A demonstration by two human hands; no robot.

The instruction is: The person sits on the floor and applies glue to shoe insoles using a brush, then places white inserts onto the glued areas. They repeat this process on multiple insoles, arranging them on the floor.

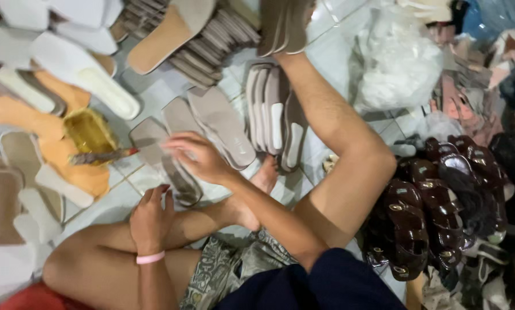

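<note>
Head view: right hand fingers spread, touching grey insole.

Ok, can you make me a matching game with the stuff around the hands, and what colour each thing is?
Things:
1. wristband
2. glue tin
3. strappy sandals
4. plastic bag

Colours:
A. dark brown
B. white
C. pink
D. yellow

Pairs: 1-C, 2-D, 3-A, 4-B

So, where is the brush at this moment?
The brush is left of centre, lying across the yellow glue pot, just left of the right hand.
</note>
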